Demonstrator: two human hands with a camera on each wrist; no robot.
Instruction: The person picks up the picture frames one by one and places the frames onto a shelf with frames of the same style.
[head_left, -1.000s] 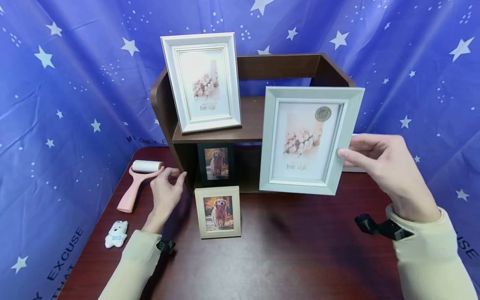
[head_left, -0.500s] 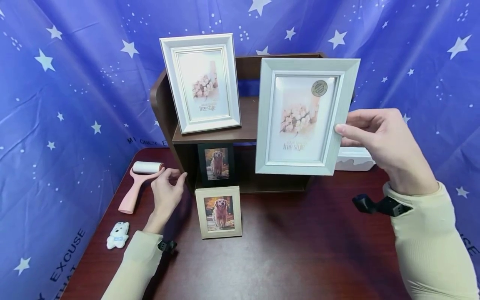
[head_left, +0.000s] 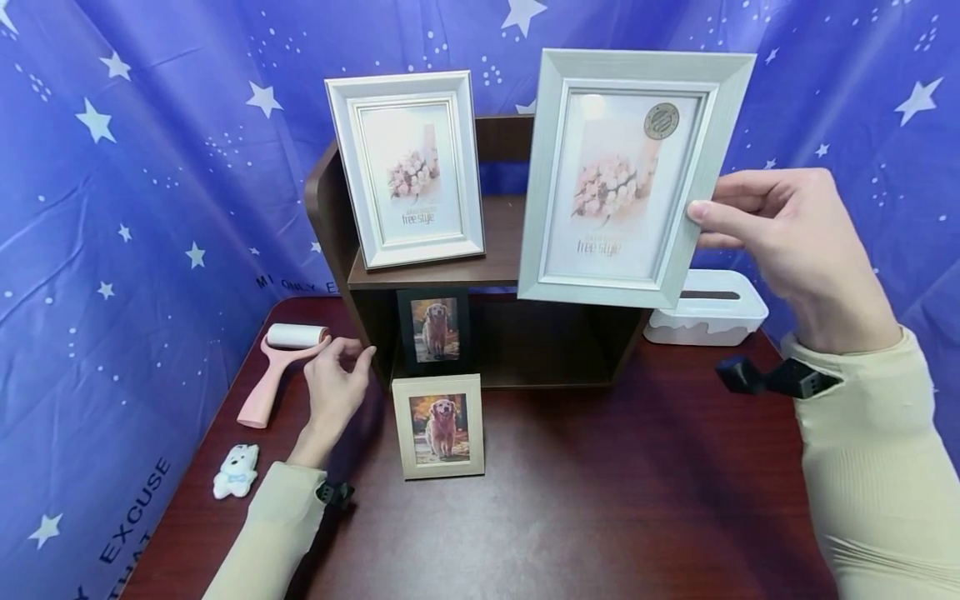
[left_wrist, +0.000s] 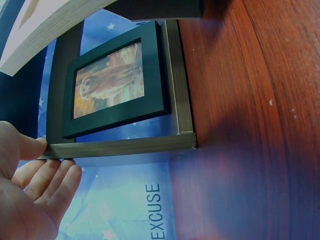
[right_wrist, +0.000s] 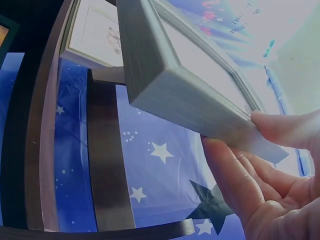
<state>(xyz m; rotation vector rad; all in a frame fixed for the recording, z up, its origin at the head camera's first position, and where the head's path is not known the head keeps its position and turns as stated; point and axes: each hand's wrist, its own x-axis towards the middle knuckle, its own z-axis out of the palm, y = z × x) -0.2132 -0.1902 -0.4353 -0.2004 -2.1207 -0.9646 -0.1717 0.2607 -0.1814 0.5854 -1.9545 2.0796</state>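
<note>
My right hand [head_left: 795, 242] pinches a pale grey-green picture frame [head_left: 720, 125] by its right side, thumb in front and fingers behind. The frame is upright in front of the right part of a dark brown shelf [head_left: 330, 208], its top above the shelf's. In the left wrist view, the thumb and fingers of my left hand [left_wrist: 30, 195] lie either side of the shelf's side panel [left_wrist: 125, 147], pinching its edge. A white picture frame [head_left: 348, 167] leans on the upper level. Below it stands a black picture frame [head_left: 405, 333] with a dog photo.
A cream picture frame [head_left: 401, 425] stands on the table [head_left: 600, 500] before the shelf. Left of my left hand lie a pink lint roller [head_left: 262, 392] and a white bear figure [head_left: 236, 471]. A white tissue box [head_left: 708, 321] sits right of the shelf.
My right hand has lifted the grey-green picture frame from in front of the lower shelf to the upper level, uncovering the tissue box. My left hand stays at the shelf's side.
</note>
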